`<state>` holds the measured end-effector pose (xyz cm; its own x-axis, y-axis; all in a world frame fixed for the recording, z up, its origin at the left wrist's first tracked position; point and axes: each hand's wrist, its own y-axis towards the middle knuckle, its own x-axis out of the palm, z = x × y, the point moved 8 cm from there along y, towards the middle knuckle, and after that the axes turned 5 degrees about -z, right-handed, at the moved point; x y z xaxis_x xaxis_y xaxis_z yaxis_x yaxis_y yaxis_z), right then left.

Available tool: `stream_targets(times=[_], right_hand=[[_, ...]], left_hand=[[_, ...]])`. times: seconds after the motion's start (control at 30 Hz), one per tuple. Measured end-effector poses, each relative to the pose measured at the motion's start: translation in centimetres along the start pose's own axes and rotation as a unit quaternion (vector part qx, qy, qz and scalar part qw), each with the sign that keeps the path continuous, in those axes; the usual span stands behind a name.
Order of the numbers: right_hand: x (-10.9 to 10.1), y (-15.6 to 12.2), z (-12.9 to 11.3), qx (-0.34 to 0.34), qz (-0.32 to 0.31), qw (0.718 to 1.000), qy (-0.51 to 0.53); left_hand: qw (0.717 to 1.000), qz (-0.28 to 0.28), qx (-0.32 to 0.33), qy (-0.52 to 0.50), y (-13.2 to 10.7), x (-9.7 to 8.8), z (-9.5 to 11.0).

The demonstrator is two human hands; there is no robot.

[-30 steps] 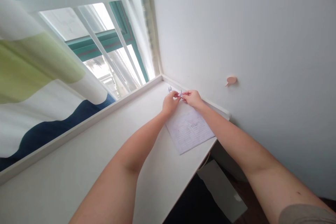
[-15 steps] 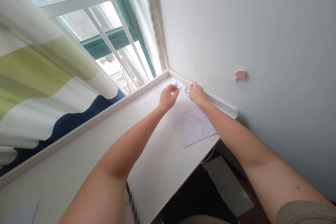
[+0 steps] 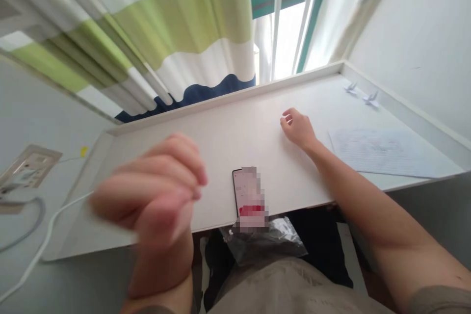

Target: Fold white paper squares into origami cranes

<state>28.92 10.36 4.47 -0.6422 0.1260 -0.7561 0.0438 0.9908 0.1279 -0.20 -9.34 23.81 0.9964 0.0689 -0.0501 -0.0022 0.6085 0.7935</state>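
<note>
Right grip (image 3: 297, 128) curls loosely near the phone (image 3: 243, 194); plastic bag (image 3: 281, 240) has unclear contents.

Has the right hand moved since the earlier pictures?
Yes. Against the desk's far-right corner, the right hand has moved left, away from the two small pale pieces.

Bench (image 3: 206, 132): smooth, faint sheen
Curtain (image 3: 206, 17): cloth, matt, softly folded
Folded figures (image 3: 371, 99), far right: creased paper
Lined sheet (image 3: 382, 152): matt paper
Near bag (image 3: 287, 236): clear, glossy, crinkled plastic
Right wall (image 3: 434, 34): smooth, matt
</note>
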Motion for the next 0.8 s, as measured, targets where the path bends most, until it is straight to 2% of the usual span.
stream_targets(times=[0.03,0.1,0.17,0.2,0.23,0.3,0.4,0.47,0.53,0.6,0.7,0.77,0.8], right_hand=[[2.1,-0.1,-2.0,-0.025,-0.029,0.999,0.002],[5.5,-0.2,-5.5,-0.064,-0.076,0.995,0.005],[7.9,-0.1,-8.0,-0.079,-0.098,0.992,0.010],[9.0,0.0,-9.1,-0.086,-0.106,0.990,0.018],[9.9,0.1,-10.1,-0.097,-0.116,0.988,0.028],[11.9,0.4,-11.7,-0.116,-0.140,0.982,0.059],[13.9,1.0,-12.6,-0.115,-0.142,0.981,0.070],[14.8,1.3,-12.7,-0.112,-0.139,0.981,0.073],[15.3,1.4,-12.5,-0.114,-0.146,0.980,0.075],[15.5,1.6,-12.4,-0.116,-0.151,0.979,0.073],[16.0,1.9,-13.2,-0.127,-0.168,0.975,0.070],[17.0,2.0,-14.8,-0.150,-0.196,0.967,0.070],[17.7,2.0,-16.0,-0.163,-0.210,0.961,0.067]], left_hand=[[1.000,0.009,0.003,0.020,-0.8,-0.7,-1.8],[0.991,-0.028,-0.104,0.085,-2.4,-1.8,-8.6],[0.960,-0.068,-0.208,0.172,-4.2,-3.9,-15.7],[0.945,-0.076,-0.238,0.213,-5.1,-5.3,-18.5],[0.931,-0.083,-0.252,0.251,-5.7,-6.7,-20.6],[0.908,-0.116,-0.265,0.304,-6.8,-8.9,-23.4],[0.886,-0.132,-0.284,0.341,-7.9,-11.2,-24.8],[0.874,-0.135,-0.288,0.366,-8.2,-11.9,-24.9],[0.851,-0.112,-0.281,0.430,-8.1,-12.8,-24.4],[0.810,-0.073,-0.282,0.509,-8.0,-14.1,-23.7],[0.744,-0.018,-0.337,0.577,-8.7,-16.5,-23.1],[0.707,-0.027,-0.388,0.591,-9.4,-17.5,-23.1],[0.686,-0.050,-0.414,0.596,-9.8,-17.7,-23.2]])
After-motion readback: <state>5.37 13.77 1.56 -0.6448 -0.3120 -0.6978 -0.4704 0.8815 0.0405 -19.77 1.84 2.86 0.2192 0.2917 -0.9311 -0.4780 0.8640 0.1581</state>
